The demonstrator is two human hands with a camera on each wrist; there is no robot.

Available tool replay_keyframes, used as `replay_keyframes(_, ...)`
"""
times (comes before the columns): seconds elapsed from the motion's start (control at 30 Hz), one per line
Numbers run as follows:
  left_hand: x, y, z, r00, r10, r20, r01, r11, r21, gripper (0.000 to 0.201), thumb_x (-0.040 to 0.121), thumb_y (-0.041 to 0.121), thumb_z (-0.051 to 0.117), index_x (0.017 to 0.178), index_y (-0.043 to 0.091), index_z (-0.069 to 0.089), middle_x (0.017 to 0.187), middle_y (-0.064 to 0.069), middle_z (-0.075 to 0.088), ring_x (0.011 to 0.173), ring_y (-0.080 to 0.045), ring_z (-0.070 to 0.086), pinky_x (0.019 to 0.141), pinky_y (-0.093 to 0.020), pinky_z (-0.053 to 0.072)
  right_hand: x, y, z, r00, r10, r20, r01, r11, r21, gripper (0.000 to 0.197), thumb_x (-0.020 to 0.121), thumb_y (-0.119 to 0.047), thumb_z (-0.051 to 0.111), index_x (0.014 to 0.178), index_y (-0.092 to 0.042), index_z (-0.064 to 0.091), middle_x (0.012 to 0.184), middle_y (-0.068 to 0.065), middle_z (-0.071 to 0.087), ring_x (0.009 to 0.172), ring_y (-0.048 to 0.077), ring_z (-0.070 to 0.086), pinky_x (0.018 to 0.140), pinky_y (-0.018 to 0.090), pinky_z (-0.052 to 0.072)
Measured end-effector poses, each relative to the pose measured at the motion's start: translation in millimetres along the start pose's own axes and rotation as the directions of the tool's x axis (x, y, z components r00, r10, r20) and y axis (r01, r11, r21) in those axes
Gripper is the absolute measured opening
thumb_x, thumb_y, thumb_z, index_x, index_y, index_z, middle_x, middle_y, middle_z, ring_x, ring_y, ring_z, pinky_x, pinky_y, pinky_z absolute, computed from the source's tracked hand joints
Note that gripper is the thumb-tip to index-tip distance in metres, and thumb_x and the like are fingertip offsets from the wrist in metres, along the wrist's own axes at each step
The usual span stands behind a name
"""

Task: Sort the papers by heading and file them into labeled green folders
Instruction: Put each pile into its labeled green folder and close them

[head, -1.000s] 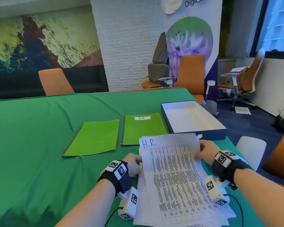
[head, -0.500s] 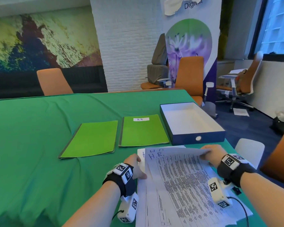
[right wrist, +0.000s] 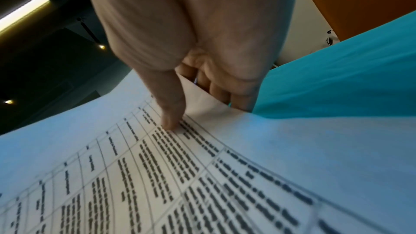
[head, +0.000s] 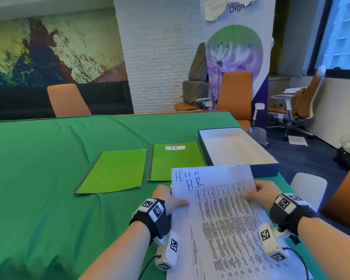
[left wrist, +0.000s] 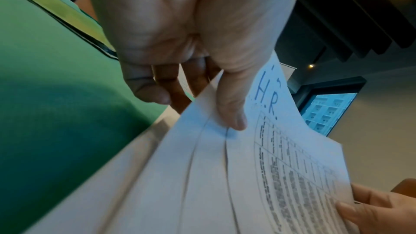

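Your left hand (head: 168, 200) pinches the left edge of a fanned stack of papers (head: 226, 215), thumb pressed on top and fingers curled underneath; the left wrist view shows that thumb lying across the staggered sheet edges. Your right hand (head: 260, 194) grips the stack's right edge the same way, thumb flat on the printed table and fingers tucked below, as the right wrist view confirms. Both hands are closed on the papers, which are lifted at their far end above the green tablecloth (head: 49, 178). The top sheet carries "H.R." handwritten in blue above a dense printed grid, and parts of blue letters show on the sheets fanned out behind it.

Just beyond the papers, two green folders lie flat and closed side by side. The right folder (head: 176, 164) bears a small white label (head: 175, 147) reading "H.R."; the left folder (head: 113, 170) shows no label from here. To the right of the folders sits an open dark blue box (head: 206, 142) with a white interior, its near end hidden behind the raised sheets.

Around the table stand orange chairs (head: 68, 101). A white brick column (head: 158, 57), a floral banner (head: 236, 57) and a painted mural (head: 49, 51) fill the far wall, with a window at the far right.
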State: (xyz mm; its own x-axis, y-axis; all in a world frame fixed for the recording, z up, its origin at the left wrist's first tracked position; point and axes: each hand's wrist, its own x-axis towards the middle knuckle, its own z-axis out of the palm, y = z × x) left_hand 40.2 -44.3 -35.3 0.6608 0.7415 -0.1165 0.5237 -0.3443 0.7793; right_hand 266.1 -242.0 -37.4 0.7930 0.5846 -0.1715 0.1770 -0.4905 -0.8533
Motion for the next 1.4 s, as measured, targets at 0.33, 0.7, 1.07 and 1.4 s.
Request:
replay_keyframes(0.33,-3.1,-3.2,4.5,0.992,0.045,0.120,-0.011,0.963,-0.268,0.011,0.082,0.001,0.067,0.093,0.002,0.068,0.090,-0.014,0.069,0.060,-0.012,0.066,0.053,-0.026,0.055,-0.9,-5.0,0.3,0.999,-0.019,0.049,0.012,0.990,0.143,0.014,0.081,-0.004,0.068,0.095,-0.009,0.066,0.099,0.013,0.071,0.092,0.029,0.067,0.086,0.048,0.053)
replay_keyframes(0.7,4.8,2.2,2.3,0.977,-0.204,0.062,0.133,0.811,0.570,0.062,0.065,0.043,0.081,0.104,0.009,0.048,0.087,-0.001,0.053,0.082,-0.020,0.055,0.066,-0.027,0.046,4.0,1.3,-19.3,0.991,0.020,-0.136,-0.029,0.997,-0.065,0.009,0.089,-0.010,0.060,0.097,-0.014,0.059,0.108,0.009,0.064,0.086,0.019,0.055,0.082,0.035,0.044)
replay_keyframes(1.07,6.2,-15.0,-19.3,0.991,-0.115,-0.071,0.124,0.983,0.136,0.038,0.062,0.018,0.086,0.062,0.013,0.048,0.068,-0.011,0.060,0.057,-0.019,0.056,0.062,-0.038,0.057,-2.0,1.6,-25.2,0.987,0.057,-0.147,-0.040,0.992,0.121,0.009,0.087,-0.002,0.061,0.092,-0.009,0.061,0.085,0.003,0.063,0.080,0.021,0.060,0.079,0.032,0.047)
replay_keyframes(1.4,-9.1,5.5,-4.9,0.989,-0.002,0.151,0.013,0.998,-0.069,0.012,0.083,-0.003,0.064,0.088,0.008,0.067,0.091,-0.019,0.067,0.067,-0.026,0.066,0.068,-0.044,0.058,-7.4,-6.3,-6.8,0.985,-0.084,-0.150,0.089,0.996,0.024,0.009,0.083,-0.012,0.068,0.089,-0.015,0.063,0.098,0.010,0.068,0.090,0.027,0.063,0.089,0.041,0.049)
